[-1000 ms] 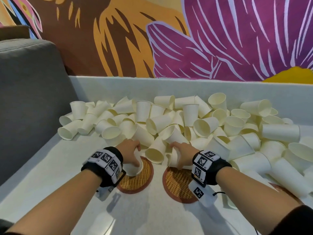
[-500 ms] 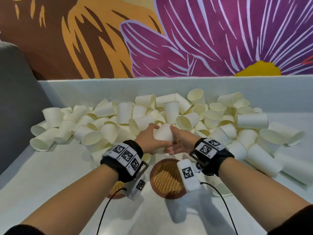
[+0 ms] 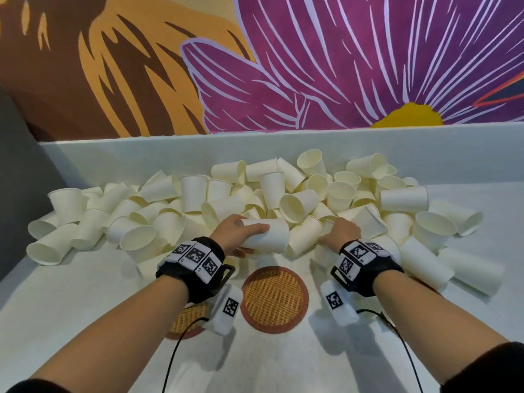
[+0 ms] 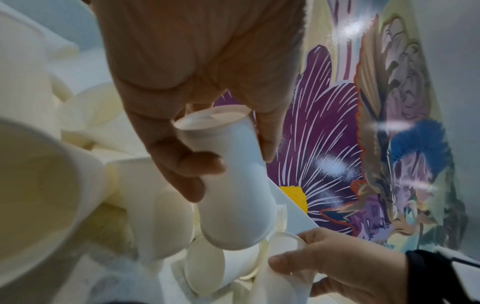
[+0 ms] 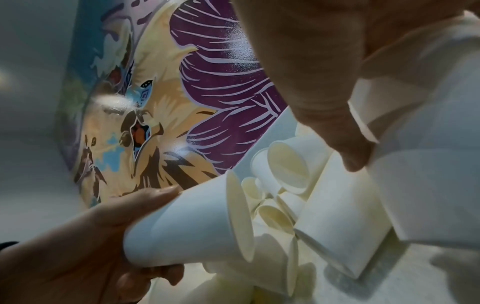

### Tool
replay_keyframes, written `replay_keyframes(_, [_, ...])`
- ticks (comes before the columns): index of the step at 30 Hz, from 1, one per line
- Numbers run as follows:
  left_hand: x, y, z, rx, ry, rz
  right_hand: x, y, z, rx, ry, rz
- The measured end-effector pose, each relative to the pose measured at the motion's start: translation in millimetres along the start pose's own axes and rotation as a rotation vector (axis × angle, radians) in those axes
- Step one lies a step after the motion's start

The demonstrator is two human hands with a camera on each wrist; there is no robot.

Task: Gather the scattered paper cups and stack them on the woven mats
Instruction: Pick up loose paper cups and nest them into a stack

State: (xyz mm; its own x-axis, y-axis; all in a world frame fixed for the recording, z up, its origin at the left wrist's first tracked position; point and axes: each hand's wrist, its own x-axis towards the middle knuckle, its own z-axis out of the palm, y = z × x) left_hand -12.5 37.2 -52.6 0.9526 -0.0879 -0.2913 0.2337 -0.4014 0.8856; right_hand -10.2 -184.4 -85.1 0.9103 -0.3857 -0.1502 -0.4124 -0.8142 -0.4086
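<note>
A big heap of white paper cups lies across the back of the white table. My left hand grips one cup on its side, just above the heap's near edge; thumb and fingers wrap its base end. My right hand reaches into the heap further right, thumb and fingers closing on another cup. A round woven mat lies bare between my wrists. A second mat is mostly hidden under my left wrist.
The heap runs nearly the full table width. A low white wall backs the table, with a painted mural above. A grey cushion stands at the left. Bare tabletop lies near me. Cables trail from both wrist bands.
Half a second ago both hands met on one cup. Now the left hand holds that cup alone, and the right hand has moved right into the heap onto another cup.
</note>
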Motion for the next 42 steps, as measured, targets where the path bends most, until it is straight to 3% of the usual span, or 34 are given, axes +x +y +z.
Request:
replay_keyframes(7, [5.4, -1.5, 5.5, -0.201, -0.066, -0.079, -0.5, -21.6, -30.4, 0.46, 0.039, 0.014])
replay_keyframes(9, [6.2, 1.8, 8.1, -0.28, -0.109, -0.082, -3.3, -32.6, -31.9, 0.677, -0.084, 0.012])
replay_keyframes(12, [7.3, 6.3, 15.0, -0.313, -0.122, -0.068, -17.8, -48.2, -23.3, 1.071, -0.418, 0.031])
replay_keyframes(15, [6.4, 4.9, 16.2, -0.264, -0.097, -0.064, -27.8, -51.9, -17.0, 1.236, -0.583, 0.078])
replay_keyframes(17, [5.8, 2.1, 11.5, -0.196, -0.094, -0.067, -30.9, -46.3, -18.7, 1.131, -0.695, 0.066])
replay_keyframes(19, [4.4, 1.0, 6.9, -0.052, -0.086, -0.031, -31.3, -38.7, -23.5, 0.815, -0.725, 0.023])
replay_keyframes(22, [0.5, 1.9, 6.5, 0.291, -0.114, 0.084, -26.7, -28.0, -27.4, 0.316, -0.501, -0.118])
replay_keyframes(25, [-5.4, 2.8, 15.2, 0.617, -0.2, 0.203, -15.7, -15.0, -26.0, -0.008, -0.278, -0.177])
replay_keyframes(29, [-6.3, -7.1, 38.7, 1.071, -0.286, 0.306, -15.2, -5.6, -31.0, -0.173, -0.298, -0.07])
replay_keyframes(32, [0.2, -11.1, 44.2, 1.115, -0.307, 0.321, -12.7, 12.5, -21.7, -0.29, -0.328, -0.007])
replay_keyframes(35, [3.0, -4.9, 38.6, 0.995, -0.38, 0.284, -17.8, 24.8, -11.7, -0.377, -0.216, -0.036])
replay_keyframes(37, [4.1, 4.6, 31.5, 0.797, -0.304, 0.262, -19.3, 26.4, -9.2, -0.384, -0.199, -0.058])
replay_keyframes(39, [9.9, 13.9, 19.9, 0.649, -0.082, 0.252, -21.6, 24.8, -9.5, -0.452, -0.21, -0.082])
replay_keyframes(41, [16.4, 18.0, 4.2, 0.738, 0.114, 0.197, -20.3, 20.2, -8.7, -0.517, -0.239, -0.12])
replay_keyframes(42, [18.3, 17.7, -3.3, 0.852, 0.151, 0.149, -19.8, 18.6, -7.9, -0.529, -0.268, -0.127])
